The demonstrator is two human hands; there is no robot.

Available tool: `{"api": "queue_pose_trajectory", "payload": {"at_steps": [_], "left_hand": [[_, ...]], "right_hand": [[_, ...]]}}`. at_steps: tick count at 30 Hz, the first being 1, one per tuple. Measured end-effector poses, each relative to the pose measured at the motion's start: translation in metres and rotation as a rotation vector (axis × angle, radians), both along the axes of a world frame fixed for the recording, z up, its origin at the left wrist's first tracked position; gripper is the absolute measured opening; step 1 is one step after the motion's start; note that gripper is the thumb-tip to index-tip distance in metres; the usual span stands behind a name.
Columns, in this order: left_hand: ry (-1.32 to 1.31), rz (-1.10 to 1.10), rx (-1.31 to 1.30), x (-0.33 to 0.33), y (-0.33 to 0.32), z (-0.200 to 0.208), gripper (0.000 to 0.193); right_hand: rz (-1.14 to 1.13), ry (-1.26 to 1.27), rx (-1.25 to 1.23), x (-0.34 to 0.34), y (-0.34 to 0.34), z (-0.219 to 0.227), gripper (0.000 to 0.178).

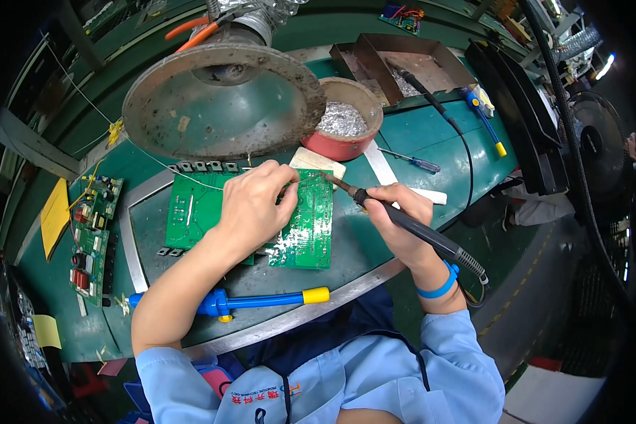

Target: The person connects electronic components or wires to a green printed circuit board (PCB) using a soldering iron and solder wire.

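A green circuit board (321,233) lies on the bench in front of me, solder joints facing up. More green board (196,227) stretches left under my forearm; I cannot tell if it is the same piece. My left hand (258,201) pinches thin solder wire (191,181), its free end reaching past my fingers over the board's far edge. My right hand (403,215) is wrapped round the black handle of a soldering iron (442,244). The iron's tip is at the board's far right corner, close to the wire end.
A large fume hood (226,134) hangs just beyond the board, beside a red pot (339,145) of solder scrap. Near me lies a blue solder sucker (261,302). Another populated board (92,244) sits left; a screwdriver (413,160) and metal tray (431,63) lie right.
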State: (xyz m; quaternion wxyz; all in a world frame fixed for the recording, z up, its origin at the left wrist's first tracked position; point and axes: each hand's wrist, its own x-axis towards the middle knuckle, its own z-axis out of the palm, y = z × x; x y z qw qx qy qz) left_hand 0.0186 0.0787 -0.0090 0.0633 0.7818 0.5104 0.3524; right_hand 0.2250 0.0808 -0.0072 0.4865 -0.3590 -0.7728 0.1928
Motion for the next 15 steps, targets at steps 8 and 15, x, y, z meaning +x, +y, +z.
{"api": "queue_pose_trajectory", "payload": {"at_steps": [8,15], "left_hand": [[-0.019,0.042,-0.023,-0.0005,-0.0017,0.0036,0.007],[-0.004,0.003,0.013,0.0,-0.0016,0.0024,0.006]], "right_hand": [[-0.095,0.029,-0.03,0.0,-0.0007,0.0024,0.013],[-0.083,0.018,-0.026,0.0007,-0.0022,0.0019,0.012]]}}
